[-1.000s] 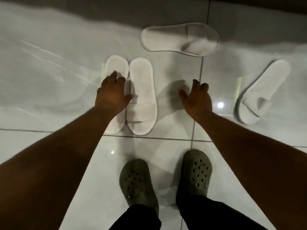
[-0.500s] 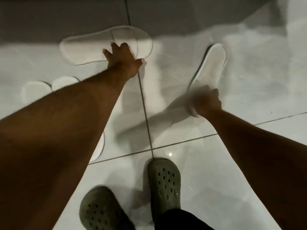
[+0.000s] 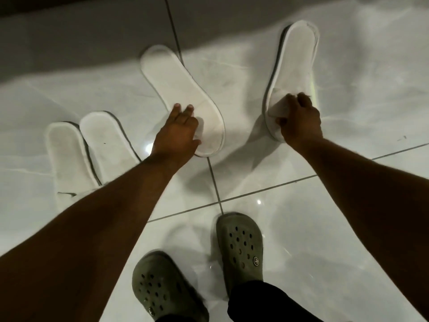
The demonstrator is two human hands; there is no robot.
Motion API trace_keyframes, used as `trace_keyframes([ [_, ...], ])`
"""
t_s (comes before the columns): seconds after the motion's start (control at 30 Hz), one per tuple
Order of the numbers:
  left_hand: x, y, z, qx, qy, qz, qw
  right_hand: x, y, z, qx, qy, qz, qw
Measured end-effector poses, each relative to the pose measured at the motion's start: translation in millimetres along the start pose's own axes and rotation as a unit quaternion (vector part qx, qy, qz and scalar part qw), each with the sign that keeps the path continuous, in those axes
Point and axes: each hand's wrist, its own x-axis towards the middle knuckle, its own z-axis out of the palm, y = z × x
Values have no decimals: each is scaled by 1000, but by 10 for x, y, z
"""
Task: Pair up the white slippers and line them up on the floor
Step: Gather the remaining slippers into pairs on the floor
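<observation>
Several white slippers lie on the glossy white tile floor [image 3: 348, 217]. Two paired slippers [image 3: 102, 140] rest side by side at the left, their toe ends hidden under my left forearm. A third slipper [image 3: 181, 89] lies slanted in the middle; my left hand [image 3: 176, 135] grips its toe strap, fingers over the top. A fourth slipper [image 3: 294, 61] lies at the right with its heel pointing away; my right hand [image 3: 299, 119] is closed on its toe strap.
My two feet in dark green perforated clogs [image 3: 239, 245] stand at the bottom centre, close below the slippers. Dark grout lines [image 3: 267, 189] cross between the tiles. A darker shadowed strip of floor [image 3: 81, 31] runs along the top.
The middle slipper has swung from lying sideways to slanting with its toe toward me, in my left hand. The right slipper has shifted with my right hand. My feet stepped right.
</observation>
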Motion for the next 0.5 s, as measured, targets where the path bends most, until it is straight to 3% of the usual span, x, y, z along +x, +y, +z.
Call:
trace_keyframes([
  [0.13,-261,219,196,28,-35,2,999,278,-224,-65,8,-18,-27,999],
  [0.33,-681,711,539,51,-120,-11,991,695,-907,-156,1,-87,-147,985],
  [0.4,-562,768,401,69,-55,3,996,638,-1013,-170,35,-75,-159,984],
  [0.5,-189,684,1,15,84,10,996,245,-914,-117,82,15,-126,989],
])
